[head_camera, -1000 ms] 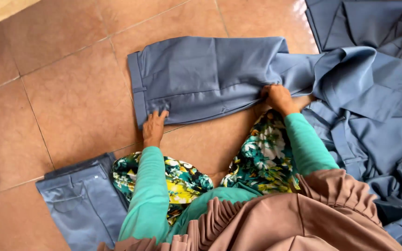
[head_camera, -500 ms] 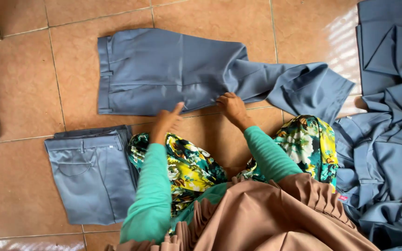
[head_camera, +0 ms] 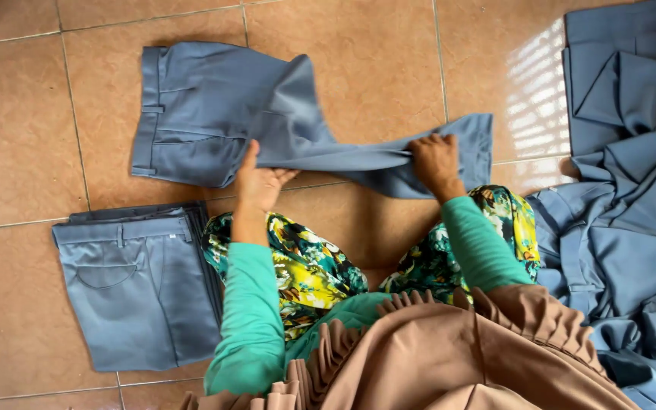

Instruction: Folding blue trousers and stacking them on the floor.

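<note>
From the head camera, looking straight down, we are kneeling on a floor of reddish-brown ceramic tiles and working on a pair of grey-blue fabric trousers spread flat ahead of our knees. The trousers are lying with their long axis running left to right across the view, waistband pointing left and leg cuffs pointing right. Our left hand, fingers curled closed, is pinching the near edge of the cloth close to the seat, while our right hand, closed in a loose fist, is gripping the lower leg near the cuff and lifting it clear of the tiles, so a fold is rising between our hands. We judge that the fold-over of the legs is the step in hand; the next move seems to call for carrying the cuff end leftward toward the waistband and laying it square. To the near left, a neat stack of folded grey-blue trousers is sitting well apart from our hands, and on the right a loose heap of unfolded grey-blue garments is lying beside our knee.
</note>
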